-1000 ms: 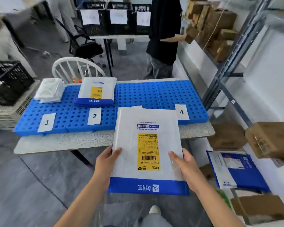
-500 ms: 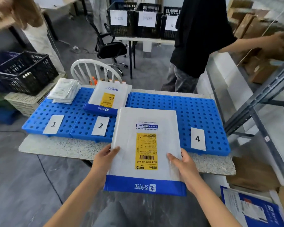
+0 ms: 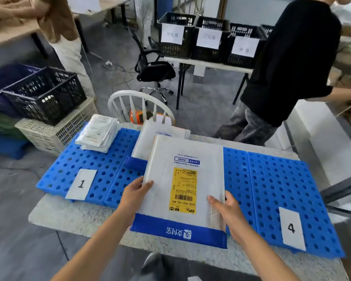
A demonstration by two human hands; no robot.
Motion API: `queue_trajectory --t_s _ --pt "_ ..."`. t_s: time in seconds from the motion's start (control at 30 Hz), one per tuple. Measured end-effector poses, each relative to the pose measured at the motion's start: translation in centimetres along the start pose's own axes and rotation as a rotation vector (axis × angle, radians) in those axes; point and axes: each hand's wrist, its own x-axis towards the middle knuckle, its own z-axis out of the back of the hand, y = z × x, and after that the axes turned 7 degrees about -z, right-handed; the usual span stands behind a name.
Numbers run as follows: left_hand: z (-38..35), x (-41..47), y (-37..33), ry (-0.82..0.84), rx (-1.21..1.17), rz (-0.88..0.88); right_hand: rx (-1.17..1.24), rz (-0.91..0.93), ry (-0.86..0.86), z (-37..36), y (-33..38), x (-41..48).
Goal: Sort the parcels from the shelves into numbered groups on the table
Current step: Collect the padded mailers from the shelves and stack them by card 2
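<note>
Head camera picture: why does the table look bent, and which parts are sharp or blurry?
Head view: the wide-angle lens bows the table edge and stretches the corners; the parcel and its yellow label are fairly sharp in the middle; the crate signs behind are soft, and the floor at lower left is streaked; light is soft, shadows faint.

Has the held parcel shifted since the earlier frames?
Yes: forward and left. The held parcel now covers the 2 card, visible before, and overlaps the stacked parcel on the blue mat behind it.
</note>
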Motion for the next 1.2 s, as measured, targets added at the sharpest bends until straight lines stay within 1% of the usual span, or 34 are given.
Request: queue_trajectory --t_s 0.1,0.27,0.47,0.6,0.8,1.0,1.13,1.2 --pt "1.6 4.6 -1.2 0.020 0.039 -0.018 -0.033 0.002 -0.004 -2.6 2.2 3.0" --pt "3.1 12.1 -2.5 0.052 0.117 -0.058 -0.105 -0.021 -0.063 -6.4 5.2 9.1" --pt "4.2 20.1 -4.0 0.058 0.226 -0.091 -0.193 -0.107 -0.112 -10.2 8.5 16.8" --pt "4.5 24.1 -4.6 0.074 0.257 -0.096 -0.236 -0.169 -0.137 -11.7 9.9 20.9" --pt "4.6 28.2 -3.2 0.143 0.417 -0.092 -0.321 -0.233 -0.174 -13.3 8.9 24.6" --pt "5.0 30.2 -1.7 0.133 0.531 -0.110 -0.352 -0.276 -0.168 -14.4 6.8 25.7" --pt "5.8 30.4 -1.2 0.114 0.623 -0.125 -0.353 -0.178 -0.206 -14.7 6.6 25.6" --pt "6.4 30.6 -1.6 0.137 0.667 -0.119 -0.377 -0.125 -0.194 -14.8 6.9 25.4"
